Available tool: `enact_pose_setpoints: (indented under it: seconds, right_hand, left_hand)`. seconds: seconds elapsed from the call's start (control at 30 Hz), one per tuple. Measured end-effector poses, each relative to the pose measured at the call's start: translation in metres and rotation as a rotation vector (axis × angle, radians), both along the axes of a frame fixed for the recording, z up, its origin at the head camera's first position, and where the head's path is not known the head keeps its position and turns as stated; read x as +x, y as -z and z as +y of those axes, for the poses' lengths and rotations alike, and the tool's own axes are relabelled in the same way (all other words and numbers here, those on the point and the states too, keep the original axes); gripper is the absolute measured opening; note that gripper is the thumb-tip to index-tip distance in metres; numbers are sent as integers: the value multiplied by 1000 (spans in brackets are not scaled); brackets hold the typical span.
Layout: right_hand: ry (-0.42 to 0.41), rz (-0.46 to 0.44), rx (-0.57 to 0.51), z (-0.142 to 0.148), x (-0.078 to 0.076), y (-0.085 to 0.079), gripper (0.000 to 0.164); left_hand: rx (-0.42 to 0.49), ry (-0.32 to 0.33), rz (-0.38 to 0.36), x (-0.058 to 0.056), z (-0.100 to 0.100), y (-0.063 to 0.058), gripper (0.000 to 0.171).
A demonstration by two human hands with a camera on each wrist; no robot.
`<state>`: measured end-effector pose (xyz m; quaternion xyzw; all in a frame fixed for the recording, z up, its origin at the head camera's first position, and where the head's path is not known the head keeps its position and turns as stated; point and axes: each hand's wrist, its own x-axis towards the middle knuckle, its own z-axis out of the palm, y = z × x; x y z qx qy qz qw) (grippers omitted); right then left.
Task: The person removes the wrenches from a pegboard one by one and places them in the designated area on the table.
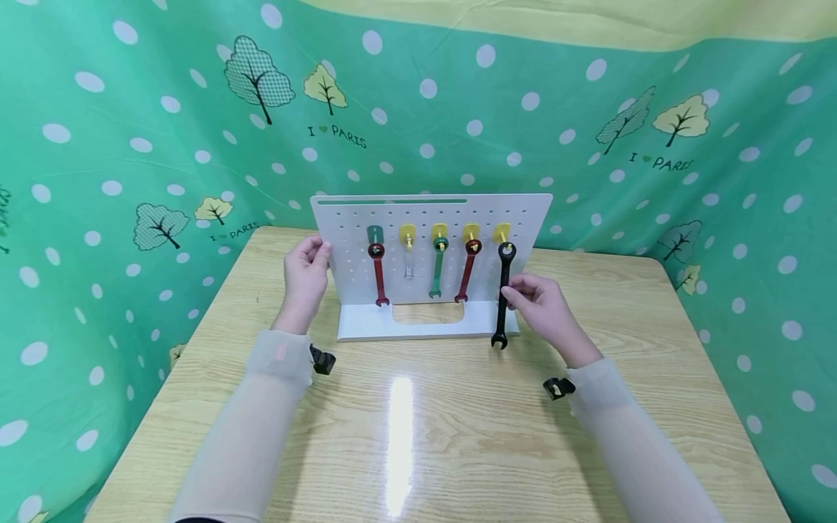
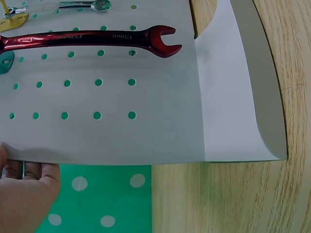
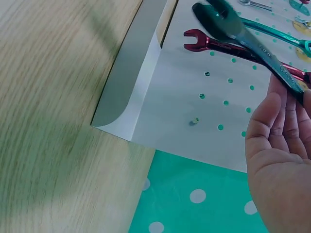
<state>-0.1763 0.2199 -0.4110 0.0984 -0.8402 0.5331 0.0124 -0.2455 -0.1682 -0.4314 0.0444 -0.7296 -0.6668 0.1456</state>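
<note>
A white pegboard [image 1: 356,283] stands upright on the table, its left edge gripped by my left hand [image 1: 306,280], thumb in front and fingers behind. My right hand [image 1: 543,309] pinches a black combination wrench [image 1: 501,316] by its shank, at the board's right side. The wrench's ring end overlaps the rightmost yellow hook [image 1: 501,232] in the head view, while its open end points down. In the right wrist view the wrench [image 3: 257,46] tilts out from the board, above a hanging red wrench [image 3: 223,47].
From left to right hang a red wrench [image 1: 379,280], a small silver wrench [image 1: 409,265], a green wrench [image 1: 437,272] and another red wrench [image 1: 467,272]. The board's white base [image 1: 366,327] has a cutout. Behind the wooden table [image 1: 458,436] hangs a green dotted curtain [image 1: 425,145].
</note>
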Motion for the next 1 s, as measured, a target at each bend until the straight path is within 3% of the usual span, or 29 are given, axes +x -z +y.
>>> enact_pose_setpoints:
  seconds: [0.33, 1.0]
  right_hand:
    - [-25, -24, -109, 15, -14, 32, 18]
    - [-48, -39, -105, 18, -11, 25, 22]
  left_hand:
    - [-7, 3, -5, 0, 0, -1, 27]
    - [-32, -6, 15, 0, -1, 2, 24]
